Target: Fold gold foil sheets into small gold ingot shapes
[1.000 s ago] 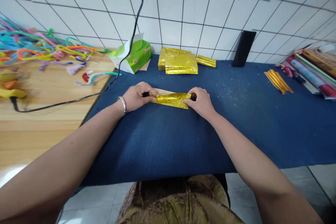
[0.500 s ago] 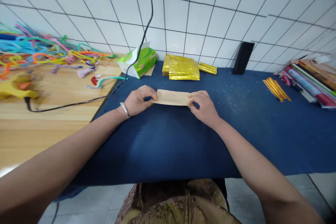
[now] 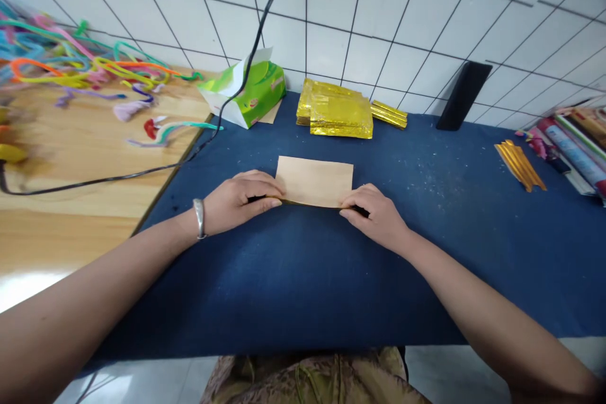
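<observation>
A tan paper sheet with a gold foil underside lies flat on the blue cloth in front of me. My left hand, with a silver bracelet at the wrist, pinches the sheet's near left corner. My right hand pinches its near right corner. Only a thin gold edge shows along the near fold between my fingers.
A stack of gold foil sheets and folded gold strips lie beyond the sheet. A green tissue box, a black cable, coloured pipe cleaners, more gold strips, a black block and paper rolls surround the cloth.
The folded gold piece was turned over and laid flat, so its tan side now faces up. Both hands moved nearer to me along its near edge.
</observation>
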### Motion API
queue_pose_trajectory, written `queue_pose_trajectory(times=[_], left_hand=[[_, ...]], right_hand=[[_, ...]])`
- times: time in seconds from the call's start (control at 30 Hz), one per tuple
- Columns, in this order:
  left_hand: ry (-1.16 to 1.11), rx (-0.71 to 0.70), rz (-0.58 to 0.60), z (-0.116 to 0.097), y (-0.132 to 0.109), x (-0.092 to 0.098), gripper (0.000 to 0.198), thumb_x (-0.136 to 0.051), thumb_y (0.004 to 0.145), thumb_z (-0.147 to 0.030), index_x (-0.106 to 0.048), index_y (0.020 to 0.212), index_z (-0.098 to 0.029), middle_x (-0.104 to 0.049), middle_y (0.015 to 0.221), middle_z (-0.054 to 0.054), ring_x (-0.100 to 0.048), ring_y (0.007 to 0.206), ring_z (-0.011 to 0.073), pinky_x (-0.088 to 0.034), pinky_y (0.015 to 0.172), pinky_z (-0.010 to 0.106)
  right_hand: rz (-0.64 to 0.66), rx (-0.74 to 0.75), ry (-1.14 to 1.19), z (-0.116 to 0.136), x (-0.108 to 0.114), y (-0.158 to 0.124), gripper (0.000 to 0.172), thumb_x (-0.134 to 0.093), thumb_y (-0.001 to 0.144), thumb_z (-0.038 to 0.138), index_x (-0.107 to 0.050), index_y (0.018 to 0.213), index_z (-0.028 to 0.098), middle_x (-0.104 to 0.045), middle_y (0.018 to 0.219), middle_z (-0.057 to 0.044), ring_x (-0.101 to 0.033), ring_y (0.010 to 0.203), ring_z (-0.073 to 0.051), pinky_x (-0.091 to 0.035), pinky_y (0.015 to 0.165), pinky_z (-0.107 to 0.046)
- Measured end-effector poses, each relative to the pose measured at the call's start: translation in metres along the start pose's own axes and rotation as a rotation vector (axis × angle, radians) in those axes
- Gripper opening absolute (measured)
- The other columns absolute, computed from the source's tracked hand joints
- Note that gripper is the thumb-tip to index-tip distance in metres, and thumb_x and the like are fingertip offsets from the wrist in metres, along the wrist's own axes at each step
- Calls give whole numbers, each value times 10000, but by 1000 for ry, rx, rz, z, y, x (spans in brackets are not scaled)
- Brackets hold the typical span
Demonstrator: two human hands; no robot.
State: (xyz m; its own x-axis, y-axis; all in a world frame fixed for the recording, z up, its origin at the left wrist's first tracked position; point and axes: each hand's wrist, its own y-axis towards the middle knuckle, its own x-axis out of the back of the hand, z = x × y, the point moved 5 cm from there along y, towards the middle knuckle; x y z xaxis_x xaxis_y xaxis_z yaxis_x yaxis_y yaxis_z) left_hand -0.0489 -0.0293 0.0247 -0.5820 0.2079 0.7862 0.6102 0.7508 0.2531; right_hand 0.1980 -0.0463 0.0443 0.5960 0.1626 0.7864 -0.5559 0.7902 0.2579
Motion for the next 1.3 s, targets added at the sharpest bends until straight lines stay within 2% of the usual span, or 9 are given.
queue_pose_trajectory(times=[0.13, 0.23, 0.4, 0.6, 0.77, 0.93, 1.03, 1.17, 1.3], left_hand=[[-38, 86, -21, 5, -1, 3, 217, -514, 863, -328, -674, 929, -197, -661, 1010, 52, -589, 981, 180, -475, 895, 330], [-32, 133, -43, 7, 1, 3, 220, -497, 872, -322, -669, 916, -194, -656, 1012, 42, -582, 982, 177, -470, 891, 317], [55, 180, -92, 10, 7, 2, 212, -496, 872, -335, -658, 898, -199, -642, 971, 39, -571, 948, 177, -458, 874, 323], [124, 212, -127, 10, 16, 1, 233, -506, 848, -393, -641, 781, -215, -635, 898, 35, -567, 883, 185, -449, 846, 343], [159, 196, -145, 11, 18, 1, 239, -531, 830, -397, -608, 711, -205, -626, 861, 33, -568, 862, 184, -438, 855, 357], [212, 185, -128, 14, 17, -3, 291, -542, 820, -408, -527, 633, -186, -617, 829, 33, -565, 856, 187, -430, 859, 366], [254, 170, -147, 12, 15, -3, 228, -551, 819, -395, -554, 735, -183, -617, 899, 51, -566, 892, 201, -439, 868, 375], [350, 139, -210, 0, 12, 1, 245, -558, 820, -339, -584, 1014, -193, -575, 1155, 89, -540, 1053, 254, -429, 924, 426], [390, 5, -89, -23, 11, -4, 330, -521, 845, -287, -560, 1173, -290, -536, 1283, 31, -497, 1180, 258, -342, 1035, 476]], right_hand=[[-7, -61, 31, -6, 2, 7, 108, -524, 855, 283, -609, 804, 241, -656, 823, 11, -557, 823, -157, -411, 830, -335], [-2, -171, 60, -13, 2, 15, 133, -512, 855, 276, -602, 767, 234, -634, 765, 13, -553, 775, -148, -423, 739, -296], [-11, -323, 50, -23, -1, 22, 68, -541, 818, 226, -602, 788, 238, -597, 731, 22, -546, 714, -130, -413, 650, -261], [-5, -300, -52, -26, -5, 23, 41, -571, 780, 219, -573, 812, 245, -576, 680, 16, -527, 676, -154, -404, 641, -303], [-39, -287, -82, -26, -6, 22, 146, -589, 761, 215, -556, 899, 247, -566, 655, 22, -531, 676, -162, -415, 669, -327], [-54, -298, -65, -27, -5, 21, 147, -563, 781, 236, -567, 928, 243, -580, 664, 13, -549, 695, -171, -422, 679, -335], [-46, -294, -79, -27, -6, 20, 157, -552, 773, 213, -566, 928, 237, -573, 655, 17, -545, 706, -171, -420, 683, -330], [-28, -273, -108, -27, -8, 20, 178, -549, 759, 190, -565, 929, 240, -569, 649, 22, -533, 702, -170, -411, 681, -325], [-13, -258, -111, -28, -10, 20, 178, -543, 762, 196, -567, 931, 247, -577, 655, 23, -528, 694, -170, -403, 677, -325]])
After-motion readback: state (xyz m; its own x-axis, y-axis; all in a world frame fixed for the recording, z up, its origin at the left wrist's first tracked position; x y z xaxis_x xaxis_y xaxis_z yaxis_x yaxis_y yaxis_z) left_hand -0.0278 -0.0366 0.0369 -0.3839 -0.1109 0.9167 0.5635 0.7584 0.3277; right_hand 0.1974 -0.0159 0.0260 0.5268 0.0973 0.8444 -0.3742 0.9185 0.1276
